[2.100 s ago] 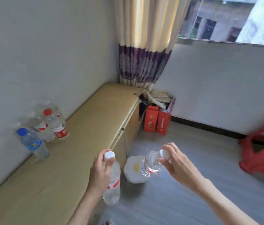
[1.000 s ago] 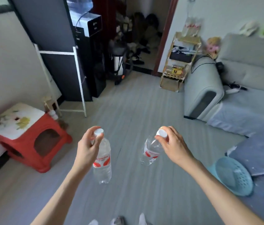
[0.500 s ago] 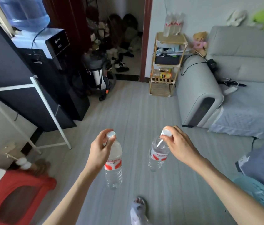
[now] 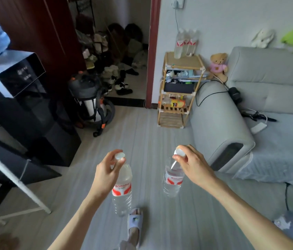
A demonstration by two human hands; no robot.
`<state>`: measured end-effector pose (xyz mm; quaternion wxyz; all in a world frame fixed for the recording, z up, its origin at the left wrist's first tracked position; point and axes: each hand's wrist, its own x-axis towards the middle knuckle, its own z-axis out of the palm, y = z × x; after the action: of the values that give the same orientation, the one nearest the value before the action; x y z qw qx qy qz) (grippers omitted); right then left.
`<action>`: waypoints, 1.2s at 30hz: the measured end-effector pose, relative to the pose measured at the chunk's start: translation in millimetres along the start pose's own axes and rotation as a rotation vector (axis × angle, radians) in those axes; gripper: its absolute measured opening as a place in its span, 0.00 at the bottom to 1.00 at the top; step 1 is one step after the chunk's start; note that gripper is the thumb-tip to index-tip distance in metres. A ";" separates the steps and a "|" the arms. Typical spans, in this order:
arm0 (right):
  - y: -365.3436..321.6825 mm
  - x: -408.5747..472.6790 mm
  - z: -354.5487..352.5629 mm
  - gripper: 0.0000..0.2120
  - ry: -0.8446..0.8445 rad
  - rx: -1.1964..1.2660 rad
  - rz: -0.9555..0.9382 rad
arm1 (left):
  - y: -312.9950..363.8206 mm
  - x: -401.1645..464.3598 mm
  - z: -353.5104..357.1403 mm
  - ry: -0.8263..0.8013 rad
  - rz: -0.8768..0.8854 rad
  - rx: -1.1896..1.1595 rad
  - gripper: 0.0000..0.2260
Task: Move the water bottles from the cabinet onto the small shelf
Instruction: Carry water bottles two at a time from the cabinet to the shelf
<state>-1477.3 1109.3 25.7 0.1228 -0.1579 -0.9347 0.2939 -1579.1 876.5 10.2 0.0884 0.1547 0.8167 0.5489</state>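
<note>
Bare forearms; pale blue slipper (image 4: pixel 135 223)

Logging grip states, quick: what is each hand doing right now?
Left hand: pinches the cap of a water bottle.
Right hand: pinches the cap of a second water bottle.

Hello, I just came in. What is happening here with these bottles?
A person is carrying two water bottles across the room, one in each hand. The left hand grips the left bottle by its neck, and the right hand pinches the cap of the right bottle. Both bottles hang above the floor. Ahead, by the sofa, stands the small shelf, where a few bottles already stand on top.
</note>
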 end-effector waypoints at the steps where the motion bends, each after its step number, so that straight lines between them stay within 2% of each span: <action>1: 6.4 23.4 1.5 0.11 -0.001 -0.005 0.006 | -1.4 27.0 5.3 -0.006 0.004 -0.002 0.08; 5: 27.1 118.3 -4.0 0.11 0.016 -0.011 0.067 | 5.4 138.6 23.7 -0.049 0.028 -0.010 0.07; 9: 48.2 202.9 -21.9 0.11 0.108 -0.008 0.120 | 28.0 245.9 49.0 -0.099 0.086 0.003 0.09; 14: 82.7 295.5 -39.1 0.12 0.138 -0.010 0.166 | 48.8 353.0 89.4 -0.178 0.128 0.022 0.11; 24: 200.4 490.4 -84.5 0.10 0.119 -0.027 0.149 | 86.7 551.9 212.7 -0.194 0.131 -0.029 0.07; 30: 251.2 616.6 -131.5 0.11 0.161 -0.061 0.122 | 129.8 662.2 272.0 -0.194 0.153 -0.071 0.10; 33: 270.6 668.7 -146.5 0.11 0.187 -0.062 0.114 | 148.6 712.6 293.4 -0.171 0.166 -0.125 0.16; 34: 277.6 686.0 -151.5 0.11 0.196 -0.056 0.117 | 155.2 729.6 301.4 -0.173 0.171 -0.135 0.15; 36: 290.7 721.2 -160.0 0.10 0.212 -0.036 0.129 | 166.0 765.9 317.7 -0.184 0.189 -0.145 0.06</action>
<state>-2024.4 1682.0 80.9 0.1990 -0.2499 -0.9096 0.2658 -2170.8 1478.5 61.8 0.1218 0.2736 0.7450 0.5960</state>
